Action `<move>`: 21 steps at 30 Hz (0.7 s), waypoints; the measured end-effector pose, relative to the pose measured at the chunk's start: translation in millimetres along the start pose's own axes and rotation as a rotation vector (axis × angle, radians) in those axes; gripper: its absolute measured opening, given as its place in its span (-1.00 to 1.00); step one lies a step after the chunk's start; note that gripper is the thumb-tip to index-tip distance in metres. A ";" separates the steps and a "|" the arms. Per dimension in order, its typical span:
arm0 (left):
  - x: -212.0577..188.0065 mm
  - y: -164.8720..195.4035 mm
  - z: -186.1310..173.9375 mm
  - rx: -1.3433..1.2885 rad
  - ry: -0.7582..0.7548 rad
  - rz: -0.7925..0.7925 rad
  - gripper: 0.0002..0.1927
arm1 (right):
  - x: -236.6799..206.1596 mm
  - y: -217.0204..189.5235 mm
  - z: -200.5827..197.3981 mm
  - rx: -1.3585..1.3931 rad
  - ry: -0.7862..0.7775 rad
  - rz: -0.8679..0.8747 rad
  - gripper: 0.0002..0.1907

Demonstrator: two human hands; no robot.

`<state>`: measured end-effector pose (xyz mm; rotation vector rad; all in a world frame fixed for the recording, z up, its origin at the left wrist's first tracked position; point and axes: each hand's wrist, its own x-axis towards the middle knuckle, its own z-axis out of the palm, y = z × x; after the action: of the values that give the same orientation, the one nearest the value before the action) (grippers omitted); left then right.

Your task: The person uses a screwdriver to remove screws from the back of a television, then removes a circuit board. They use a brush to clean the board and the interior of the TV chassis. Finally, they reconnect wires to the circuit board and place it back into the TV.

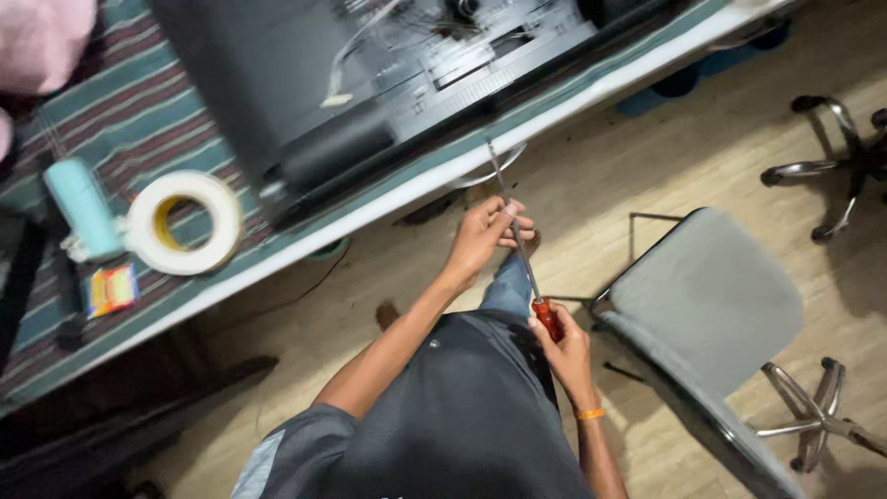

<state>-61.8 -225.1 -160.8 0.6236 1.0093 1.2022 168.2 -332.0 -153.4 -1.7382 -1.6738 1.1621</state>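
Screwdriver (517, 236): a long thin metal shaft with a red handle was held in the air, in front of the person's body and just below the table edge. Its tip pointed up toward the table.
Right hand (565, 356): it was wrapped shut around the red handle at the low end of the screwdriver. An orange band was worn on its wrist.
Left hand (485, 236): its fingers were pinched together on the metal shaft, about halfway up.
Table (388, 199): a striped cloth was spread over it, and its white edge was seen close above the hands.
Machine (370, 83): a big grey and black device was laid open on the table, with wires showing inside.
Tape roll (183, 222): a wide white roll was set on the cloth, well apart from the hands.
Bottle (81, 208): a small light blue one was placed just beside the tape roll.
Chair (707, 305): a grey padded office chair was parked on the wood floor, near the right hand.
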 end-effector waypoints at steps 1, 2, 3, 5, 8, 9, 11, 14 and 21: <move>25.2 -1.5 11.0 0.010 -0.010 0.023 -0.65 | 20.8 5.3 -11.2 0.001 0.022 -0.057 -0.64; 53.2 -1.6 23.2 0.018 -0.016 0.048 -0.65 | 45.0 10.4 -23.8 0.032 0.048 -0.069 -0.63; 75.0 -3.7 39.5 0.020 -0.013 0.062 -0.65 | 65.1 15.4 -40.3 0.060 0.062 -0.070 -0.61; 118.9 -4.7 79.2 0.012 -0.001 0.066 -0.65 | 100.8 24.1 -79.5 0.108 0.080 -0.081 -0.62; 185.8 9.0 141.7 0.001 0.003 0.069 -0.67 | 151.9 31.4 -147.2 0.227 0.040 -0.017 -0.69; 201.0 13.7 159.5 -0.008 0.007 0.067 -0.68 | 169.7 32.9 -170.2 0.303 -0.025 0.070 -0.72; 213.1 22.6 184.1 0.039 0.056 0.188 -0.69 | 209.6 28.9 -194.6 0.398 -0.051 0.103 -0.75; 212.8 31.9 203.7 0.079 0.184 0.333 -0.68 | 292.8 12.2 -206.7 0.408 0.078 -0.082 -0.81; 195.8 60.6 190.7 0.164 0.457 0.385 -0.67 | 475.2 -68.0 -173.0 0.092 0.373 -0.572 -0.71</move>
<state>86.3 -0.6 -82.9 0.7092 1.4247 1.6597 223.8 174.5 -126.4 -1.2001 -1.6848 0.5995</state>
